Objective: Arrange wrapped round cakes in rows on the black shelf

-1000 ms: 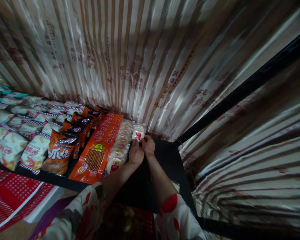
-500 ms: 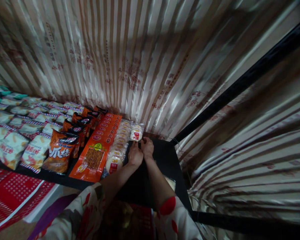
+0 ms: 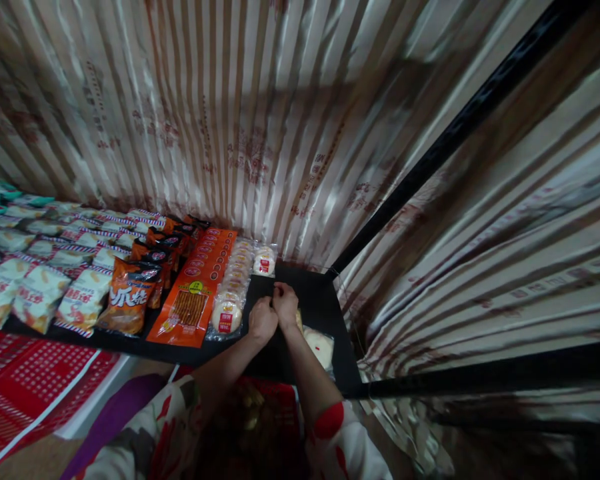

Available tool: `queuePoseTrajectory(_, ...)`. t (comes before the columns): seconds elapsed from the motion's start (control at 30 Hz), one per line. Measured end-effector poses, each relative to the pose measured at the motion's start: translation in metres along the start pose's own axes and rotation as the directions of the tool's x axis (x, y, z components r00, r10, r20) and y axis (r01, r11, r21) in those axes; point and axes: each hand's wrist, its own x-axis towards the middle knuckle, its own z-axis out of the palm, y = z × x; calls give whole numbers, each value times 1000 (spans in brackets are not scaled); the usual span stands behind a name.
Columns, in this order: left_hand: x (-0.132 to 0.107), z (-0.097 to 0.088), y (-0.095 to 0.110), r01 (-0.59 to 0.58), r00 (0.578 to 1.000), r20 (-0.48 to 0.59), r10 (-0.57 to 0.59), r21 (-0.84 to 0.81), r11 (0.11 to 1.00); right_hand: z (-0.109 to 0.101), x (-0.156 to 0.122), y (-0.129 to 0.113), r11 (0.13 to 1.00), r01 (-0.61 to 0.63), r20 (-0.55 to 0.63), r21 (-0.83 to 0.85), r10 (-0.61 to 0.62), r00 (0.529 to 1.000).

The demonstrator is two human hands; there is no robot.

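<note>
My left hand (image 3: 263,320) and my right hand (image 3: 285,305) are close together, low over the black shelf, fingers curled in. Whatever they may hold is hidden. Just left of my left hand runs a row of clear packs (image 3: 227,315) with round white cakes and red labels, overlapping from front to back. Beyond my fingertips, against the curtain, a single pack of the same kind (image 3: 265,261) rests apart from both hands. Another clear pack with a white round (image 3: 320,347) lies beside my right forearm, partly covered by it.
Left of the row are a flat orange snack packet (image 3: 193,293), orange-and-black bags (image 3: 130,297) and many white bags (image 3: 83,300). A red basket (image 3: 25,380) is below left. A black post (image 3: 430,153) rises at the shelf's right corner (image 3: 325,293), before a striped curtain (image 3: 260,100).
Both hands have drawn back toward me from the single pack at the rear, which stays there. The view has shifted, showing more of the white pack by my right forearm.
</note>
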Motion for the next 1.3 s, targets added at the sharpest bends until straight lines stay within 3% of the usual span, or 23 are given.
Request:
queuePoseTrajectory(0.33,-43,-5,-13,-56,998,26,55,29,998,-12,-50,2,999,-26,-10,34,27,1000)
queuePoseTrajectory(0.47,-60,-4,-19,-59,998,37,57,31,998,-14,-69,2,990,-3,-6,140,4,1000)
queuePoseTrajectory(0.7,-93,-1,-43,-75,995,66,79,-56,996,-16,-115,2,948,-68,32,311,61,998)
queuePoseTrajectory(0.97,-128,13,-90,-101,992,54,111,-159,982,-13,-178,0,902,-45,25,429,38,999)
queuePoseTrajectory(1.2,-159,27,-145,-58,969,227,102,-194,979,6,-238,18,950,-57,145,306,13,989)
queuePoseTrajectory(1.3,-168,36,-171,51,937,349,-16,-90,995,21,-259,31,971,-95,233,219,43,971)
